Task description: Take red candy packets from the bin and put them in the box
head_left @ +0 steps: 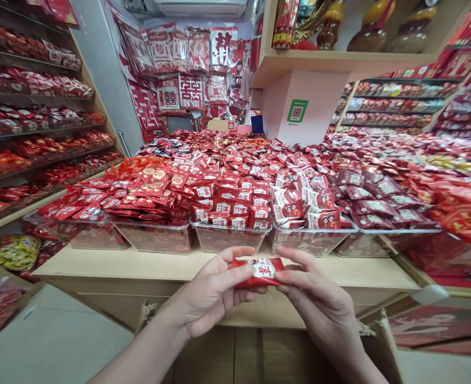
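Observation:
A small red and white wrapped candy packet (pixel 260 271) is held between both hands in front of the counter edge. My left hand (pixel 213 293) pinches its left end with thumb and fingers. My right hand (pixel 319 298) grips its right end from below and behind. Just beyond the packet stands a row of clear plastic bins (pixel 229 237) heaped with similar red packets (pixel 235 197).
A wooden counter (pixel 363 272) carries the bins. An open cardboard box (pixel 259 352) sits below my hands. Shelves of red goods (pixel 35 133) line the left wall, more on the right (pixel 403 104). A pink pillar with a green QR sign (pixel 297 111) stands behind.

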Motion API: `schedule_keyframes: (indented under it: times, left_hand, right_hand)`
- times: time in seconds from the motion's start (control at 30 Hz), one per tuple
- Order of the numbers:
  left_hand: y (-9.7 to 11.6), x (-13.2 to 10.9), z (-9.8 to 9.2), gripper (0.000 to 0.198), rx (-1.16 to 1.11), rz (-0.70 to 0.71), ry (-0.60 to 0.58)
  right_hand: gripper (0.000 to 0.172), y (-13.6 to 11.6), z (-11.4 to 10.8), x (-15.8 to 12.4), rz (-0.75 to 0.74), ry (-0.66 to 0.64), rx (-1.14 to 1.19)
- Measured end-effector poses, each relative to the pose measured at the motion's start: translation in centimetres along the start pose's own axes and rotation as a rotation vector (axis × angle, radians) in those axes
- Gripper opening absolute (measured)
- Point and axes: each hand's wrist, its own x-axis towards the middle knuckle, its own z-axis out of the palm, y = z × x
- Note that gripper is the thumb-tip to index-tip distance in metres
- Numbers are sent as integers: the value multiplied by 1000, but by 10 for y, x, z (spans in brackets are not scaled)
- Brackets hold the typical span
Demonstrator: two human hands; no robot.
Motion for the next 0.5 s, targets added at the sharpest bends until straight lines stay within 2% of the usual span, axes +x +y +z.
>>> schedule_keyframes:
  times: [0.1,0.17,0.23,0.37,0.5]
  left_hand:
    - [-5,8,4,43,112,206,138]
    - [-10,15,4,48,198,337,171]
    - [-15,20,3,49,269,405,171]
    - [-17,26,-2,38,381,305,123]
    - [-11,28,-9,30,454,266,162]
  right_hand:
    - [25,4,8,1,291,129,280]
    - [30,7,12,4,475,216,468]
    - [32,11,15,8,574,217,511]
    - [18,18,17,14,573,124,433]
    - [16,27,21,13,501,109,417]
